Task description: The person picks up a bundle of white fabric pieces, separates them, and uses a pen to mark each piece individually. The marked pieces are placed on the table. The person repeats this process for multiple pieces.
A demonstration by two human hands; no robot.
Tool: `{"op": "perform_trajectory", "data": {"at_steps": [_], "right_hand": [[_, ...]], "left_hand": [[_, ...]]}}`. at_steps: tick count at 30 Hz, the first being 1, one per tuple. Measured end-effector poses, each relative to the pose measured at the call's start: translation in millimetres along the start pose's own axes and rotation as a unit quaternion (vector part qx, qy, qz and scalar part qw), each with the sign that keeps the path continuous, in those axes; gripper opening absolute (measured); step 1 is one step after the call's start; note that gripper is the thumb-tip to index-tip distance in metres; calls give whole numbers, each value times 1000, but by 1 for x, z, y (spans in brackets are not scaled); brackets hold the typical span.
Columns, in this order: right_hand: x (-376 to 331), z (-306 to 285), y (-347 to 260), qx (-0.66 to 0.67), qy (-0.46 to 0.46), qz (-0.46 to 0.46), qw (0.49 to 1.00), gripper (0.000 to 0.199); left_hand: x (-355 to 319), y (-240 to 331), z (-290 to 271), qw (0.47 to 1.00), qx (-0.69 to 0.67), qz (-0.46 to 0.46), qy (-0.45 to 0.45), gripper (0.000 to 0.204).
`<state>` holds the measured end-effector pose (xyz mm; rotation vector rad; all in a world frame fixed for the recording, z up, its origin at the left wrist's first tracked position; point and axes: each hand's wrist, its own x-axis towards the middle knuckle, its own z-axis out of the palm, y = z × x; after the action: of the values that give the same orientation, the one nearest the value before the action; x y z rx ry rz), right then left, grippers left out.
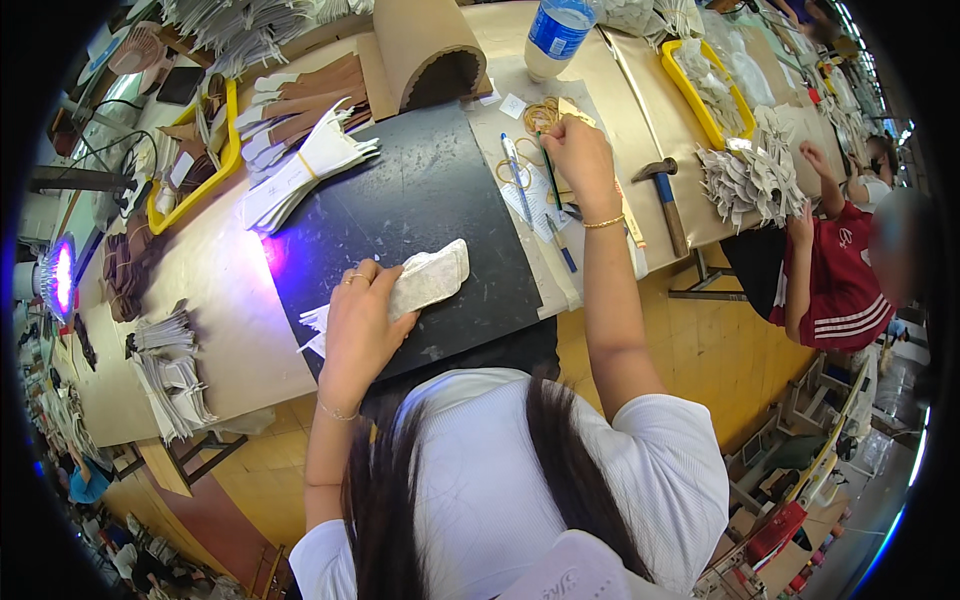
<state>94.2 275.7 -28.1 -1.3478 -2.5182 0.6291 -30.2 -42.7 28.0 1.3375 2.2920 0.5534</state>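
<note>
My left hand (362, 312) is closed over a small stack of white cut pieces (432, 278), which lies on a black mat (410, 180) at the table's near edge. The stack's strip-like ends poke out left of the hand. To the far right, my right hand (580, 158) is pinched beside a heap of tan rubber bands (541, 115); what its fingertips hold, if anything, is too small to make out. A banded bundle of white pieces (312, 170) rests on the mat's far left corner. Beside the mat lie a blue-and-white pen (517, 178) and paper slips.
A hammer (664, 200) lies right of my right forearm. A labelled bottle (556, 40) and a curved brown block (432, 50) stand at the back. Yellow trays (232, 140) hold pieces on both sides. A lit lamp (62, 276) glows at left. Another person in red (835, 270) works at right.
</note>
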Motion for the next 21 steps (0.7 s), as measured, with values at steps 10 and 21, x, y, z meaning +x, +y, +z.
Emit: {"op": "perform_trajectory", "data": {"at_steps": [10, 21], "right_hand": [[5, 24, 18, 39, 30, -19, 999, 21], [-26, -63, 38, 111, 86, 26, 990, 23]], "left_hand": [[-11, 2, -3, 998, 43, -23, 32, 65], [-14, -10, 3, 996, 80, 20, 39, 54]]}}
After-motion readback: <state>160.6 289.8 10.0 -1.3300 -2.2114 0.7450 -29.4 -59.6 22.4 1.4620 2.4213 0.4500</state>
